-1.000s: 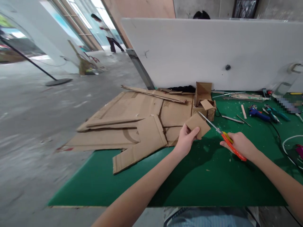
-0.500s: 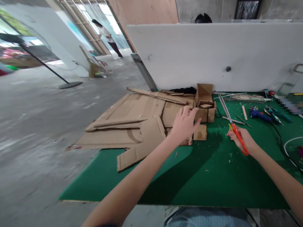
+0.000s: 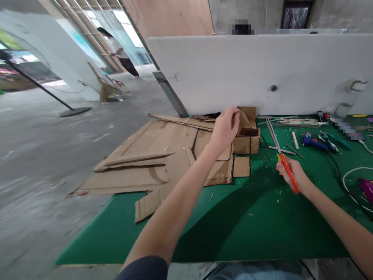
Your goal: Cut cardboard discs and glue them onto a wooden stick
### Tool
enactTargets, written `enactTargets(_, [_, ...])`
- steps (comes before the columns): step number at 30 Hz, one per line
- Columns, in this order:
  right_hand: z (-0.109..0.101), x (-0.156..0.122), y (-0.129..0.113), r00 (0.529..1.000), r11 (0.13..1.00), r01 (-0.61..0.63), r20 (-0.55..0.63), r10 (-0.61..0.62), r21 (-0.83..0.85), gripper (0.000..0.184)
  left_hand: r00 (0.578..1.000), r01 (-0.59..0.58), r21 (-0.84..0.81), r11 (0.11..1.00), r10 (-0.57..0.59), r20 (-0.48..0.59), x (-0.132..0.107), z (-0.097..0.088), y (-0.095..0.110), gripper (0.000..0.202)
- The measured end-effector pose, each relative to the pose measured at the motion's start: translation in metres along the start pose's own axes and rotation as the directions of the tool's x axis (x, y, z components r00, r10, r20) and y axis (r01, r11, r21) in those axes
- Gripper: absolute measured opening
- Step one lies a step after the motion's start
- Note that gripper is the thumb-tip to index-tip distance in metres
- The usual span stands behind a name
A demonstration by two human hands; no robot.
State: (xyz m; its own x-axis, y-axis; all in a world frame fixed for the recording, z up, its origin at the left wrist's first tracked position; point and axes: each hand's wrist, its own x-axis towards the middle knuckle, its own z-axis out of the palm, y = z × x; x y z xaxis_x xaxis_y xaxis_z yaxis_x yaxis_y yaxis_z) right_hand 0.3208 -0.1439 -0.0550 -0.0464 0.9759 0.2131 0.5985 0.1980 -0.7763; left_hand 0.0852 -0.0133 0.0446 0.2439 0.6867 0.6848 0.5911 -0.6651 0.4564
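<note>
My left hand (image 3: 225, 128) reaches far out over the flat cardboard sheets (image 3: 157, 151), with its fingers pinched on a small cardboard piece (image 3: 244, 118) at the rim of a small open cardboard box (image 3: 247, 140). A small square of cardboard (image 3: 241, 166) lies flat on the green mat (image 3: 250, 217) just below the box. My right hand (image 3: 291, 175) grips orange-handled scissors (image 3: 281, 153), blades pointing away toward the white board.
A white partition board (image 3: 262, 70) stands along the table's far edge. To the right lie wooden sticks (image 3: 294, 139), a blue tool (image 3: 313, 140), pliers, a cable (image 3: 349, 182). A person walks in the far-left background. The concrete floor lies left of the table.
My left hand laid the small cardboard square on the mat, then moved up to the box and pinched a piece there. The scissors swung to point away.
</note>
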Motion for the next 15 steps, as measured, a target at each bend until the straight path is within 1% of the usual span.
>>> enactTargets(1, [0.0, -0.001, -0.003, 1.0, 1.0, 0.01, 0.002, -0.01, -0.014, 0.047, 0.991, 0.095, -0.136, 0.986, -0.107, -0.084, -0.005, -0.002, 0.005, 0.024])
enactTargets(2, [-0.001, -0.002, -0.006, 1.0, 0.999, 0.024, 0.005, -0.024, -0.026, 0.046, 0.967, 0.179, -0.279, 0.944, -0.22, -0.126, -0.009, -0.004, 0.012, 0.024])
enactTargets(3, [0.0, -0.002, -0.008, 0.999, 0.999, 0.04, 0.005, -0.04, -0.035, 0.045, 0.942, 0.247, -0.419, 0.874, -0.318, -0.108, -0.013, -0.005, 0.02, 0.022])
enactTargets(4, [0.0, -0.003, -0.01, 0.999, 0.998, 0.054, 0.002, -0.054, -0.035, 0.044, 0.912, 0.318, -0.56, 0.765, -0.407, -0.038, -0.017, -0.006, 0.028, 0.02])
enactTargets(5, [0.002, -0.003, -0.01, 0.998, 0.998, 0.064, -0.004, -0.064, -0.023, 0.043, 0.874, 0.393, -0.672, 0.628, -0.482, 0.062, -0.02, -0.006, 0.037, 0.018])
enactTargets(6, [0.004, -0.002, -0.01, 0.998, 0.998, 0.067, -0.015, -0.067, 0.004, 0.041, 0.831, 0.469, -0.738, 0.486, -0.525, 0.182, -0.022, -0.007, 0.046, 0.018])
enactTargets(7, [0.008, -0.001, -0.009, 0.998, 0.997, 0.062, -0.02, -0.061, 0.043, 0.04, 0.778, 0.541, -0.761, 0.357, -0.556, 0.292, -0.023, -0.008, 0.053, 0.017])
enactTargets(8, [0.012, 0.001, -0.007, 0.998, 0.994, 0.053, -0.029, -0.05, 0.094, 0.039, 0.73, 0.595, -0.765, 0.246, -0.565, 0.385, -0.024, -0.01, 0.06, 0.017])
enactTargets(9, [0.016, 0.003, -0.005, 0.999, 0.989, 0.038, -0.031, -0.034, 0.143, 0.04, 0.69, 0.621, -0.768, 0.159, -0.576, 0.438, -0.024, -0.012, 0.065, 0.015])
enactTargets(11, [0.025, 0.011, -0.003, 1.0, 0.974, 0.019, -0.019, -0.016, 0.226, 0.042, 0.623, 0.66, -0.751, 0.026, -0.578, 0.527, -0.023, -0.016, 0.069, 0.011])
enactTargets(13, [0.034, 0.022, -0.001, 0.999, 0.962, 0.017, -0.05, -0.003, 0.273, 0.043, 0.583, 0.681, -0.73, -0.054, -0.562, 0.587, -0.023, -0.02, 0.068, 0.01])
enactTargets(14, [0.038, 0.028, -0.001, 0.999, 0.958, 0.012, -0.053, 0.003, 0.287, 0.044, 0.58, 0.684, -0.726, -0.067, -0.553, 0.598, -0.024, -0.02, 0.066, 0.016])
enactTargets(15, [0.042, 0.033, 0.0, 0.998, 0.95, -0.003, -0.057, 0.022, 0.311, 0.044, 0.593, 0.677, -0.734, -0.056, -0.55, 0.589, -0.025, -0.021, 0.064, 0.026])
